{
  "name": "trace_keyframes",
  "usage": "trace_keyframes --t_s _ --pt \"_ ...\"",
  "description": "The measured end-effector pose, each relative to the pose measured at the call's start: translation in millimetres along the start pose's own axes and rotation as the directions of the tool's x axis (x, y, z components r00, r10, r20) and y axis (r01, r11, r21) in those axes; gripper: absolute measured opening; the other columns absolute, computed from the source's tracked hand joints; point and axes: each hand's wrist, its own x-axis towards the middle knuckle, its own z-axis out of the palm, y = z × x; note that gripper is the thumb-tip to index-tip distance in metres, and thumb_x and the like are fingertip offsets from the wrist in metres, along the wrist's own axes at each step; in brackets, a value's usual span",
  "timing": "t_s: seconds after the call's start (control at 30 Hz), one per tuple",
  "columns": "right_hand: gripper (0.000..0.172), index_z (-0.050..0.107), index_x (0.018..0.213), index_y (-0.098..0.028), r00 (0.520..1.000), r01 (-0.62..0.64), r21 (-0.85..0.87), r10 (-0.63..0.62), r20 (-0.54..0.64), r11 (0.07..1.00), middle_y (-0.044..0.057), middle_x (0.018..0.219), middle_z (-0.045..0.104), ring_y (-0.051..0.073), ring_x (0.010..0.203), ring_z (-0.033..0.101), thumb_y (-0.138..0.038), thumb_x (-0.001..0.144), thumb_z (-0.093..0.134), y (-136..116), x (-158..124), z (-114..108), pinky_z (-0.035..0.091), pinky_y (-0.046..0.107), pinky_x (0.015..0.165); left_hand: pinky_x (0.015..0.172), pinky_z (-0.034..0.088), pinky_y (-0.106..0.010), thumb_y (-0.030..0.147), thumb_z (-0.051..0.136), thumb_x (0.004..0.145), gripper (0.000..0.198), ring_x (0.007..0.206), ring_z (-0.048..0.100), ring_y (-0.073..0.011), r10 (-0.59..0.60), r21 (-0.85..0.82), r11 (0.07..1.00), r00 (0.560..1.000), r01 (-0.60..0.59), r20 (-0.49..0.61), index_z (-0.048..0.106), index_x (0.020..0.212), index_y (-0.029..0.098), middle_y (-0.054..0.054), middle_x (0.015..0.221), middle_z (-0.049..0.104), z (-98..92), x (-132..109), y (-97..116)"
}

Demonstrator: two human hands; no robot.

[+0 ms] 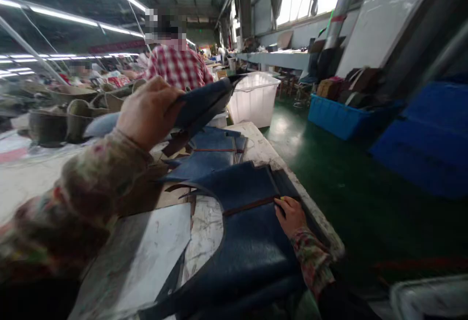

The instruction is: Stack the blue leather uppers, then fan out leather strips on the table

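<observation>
My left hand [148, 110] is raised above the workbench with its fingers closed on a dark blue leather piece [206, 100], whose tip points to the right. My right hand [290, 215] rests on a large curved dark blue leather panel [248, 247] lying on the bench, fingers curled against a brown seam strip [248, 206]; something small and yellowish shows at the fingertips, too small to name. More dark blue cut pieces [212, 151] are stacked behind the panel.
The worn workbench [263, 149] ends at its right edge beside a green floor. A white plastic bin [254, 98] and blue crates [338, 115] stand beyond. A person in a red checked shirt [177, 66] works ahead. Shoe forms [78, 115] sit on the left.
</observation>
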Motion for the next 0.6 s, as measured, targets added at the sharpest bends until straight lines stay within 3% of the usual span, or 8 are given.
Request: trace_keyframes --t_s 0.07,0.1,0.13,0.2,0.27,0.3,0.4,0.6 --pt "0.027 0.066 0.101 -0.019 1.000 -0.009 0.005 0.009 0.005 1.000 0.009 0.105 0.057 0.022 0.099 0.048 -0.024 0.080 0.049 1.4 0.1 0.1 0.039 0.036 0.087 0.076 0.039 -0.024 0.027 0.033 0.091 0.032 0.077 0.043 -0.0078 0.165 -0.050 0.986 0.971 -0.159 0.173 0.055 0.111 0.013 0.000 0.087 0.044 -12.6 -46.1 57.2" --pt "0.027 0.066 0.101 -0.020 1.000 -0.013 0.008 0.013 0.007 1.000 0.009 0.105 0.057 0.022 0.098 0.049 -0.023 0.080 0.050 2.1 0.3 0.1 0.040 0.035 0.087 0.075 0.041 -0.026 0.019 0.034 0.090 0.031 0.078 0.043 -0.0100 0.284 -0.122 0.958 0.914 -0.259 0.289 0.052 0.115 0.014 -0.001 0.088 0.046 -14.9 -70.9 84.2" --pt "0.027 0.066 0.101 -0.020 1.000 -0.016 0.011 0.016 0.010 1.000 0.008 0.105 0.057 0.022 0.097 0.049 -0.023 0.079 0.050 2.7 0.6 0.0 0.040 0.035 0.086 0.070 0.042 -0.026 0.013 0.038 0.087 0.035 0.078 0.044 -0.0127 0.360 -0.186 0.933 0.836 -0.309 0.415 0.049 0.119 0.015 -0.003 0.089 0.048 -13.0 -97.2 109.1" --pt "0.027 0.067 0.100 -0.021 1.000 -0.020 0.016 0.020 0.017 1.000 0.008 0.103 0.058 0.021 0.095 0.050 -0.021 0.078 0.051 3.5 1.3 -0.5 0.041 0.033 0.085 0.064 0.045 -0.027 0.014 0.046 0.082 0.039 0.077 0.047 -0.0163 0.454 -0.337 0.891 0.622 -0.305 0.638 0.047 0.121 0.016 -0.005 0.090 0.051 2.5 -151.0 149.4" --pt "0.027 0.067 0.099 -0.022 0.999 -0.027 0.019 0.026 0.023 0.999 0.008 0.102 0.058 0.020 0.093 0.051 -0.019 0.079 0.050 3.7 1.9 -1.3 0.041 0.031 0.084 0.066 0.046 -0.029 0.018 0.046 0.084 0.033 0.082 0.049 -0.0181 0.533 -0.474 0.845 0.456 -0.247 0.713 0.049 0.117 0.020 -0.006 0.094 0.051 26.0 -198.3 173.0" --pt "0.028 0.068 0.099 -0.022 0.999 -0.031 0.020 0.030 0.025 0.999 0.008 0.102 0.058 0.020 0.093 0.051 -0.018 0.079 0.049 3.4 2.1 -1.7 0.041 0.031 0.084 0.069 0.046 -0.029 0.019 0.045 0.085 0.035 0.084 0.049 -0.0180 0.540 -0.506 0.838 0.439 -0.203 0.718 0.046 0.120 0.022 -0.006 0.095 0.051 36.7 -216.4 178.2" --pt "0.027 0.068 0.100 -0.021 0.999 -0.041 0.021 0.040 0.032 0.999 0.008 0.102 0.058 0.020 0.093 0.051 -0.019 0.080 0.048 1.5 2.0 -3.5 0.041 0.030 0.083 0.074 0.044 -0.031 0.020 0.040 0.088 0.036 0.087 0.047 -0.0177 0.479 -0.492 0.863 0.506 -0.119 0.717 0.042 0.124 0.026 -0.006 0.097 0.050 52.4 -241.7 176.5" --pt "0.030 0.068 0.099 -0.018 0.998 -0.054 0.030 0.053 0.034 0.998 0.009 0.103 0.058 0.021 0.095 0.050 -0.032 0.085 0.045 -4.1 1.9 -6.9 0.039 0.032 0.086 0.069 0.041 -0.032 0.025 0.039 0.088 0.033 0.085 0.045 -0.0195 0.526 -0.508 0.837 0.558 -0.204 0.642 0.044 0.121 0.024 -0.006 0.095 0.049 38.7 -224.9 174.3"
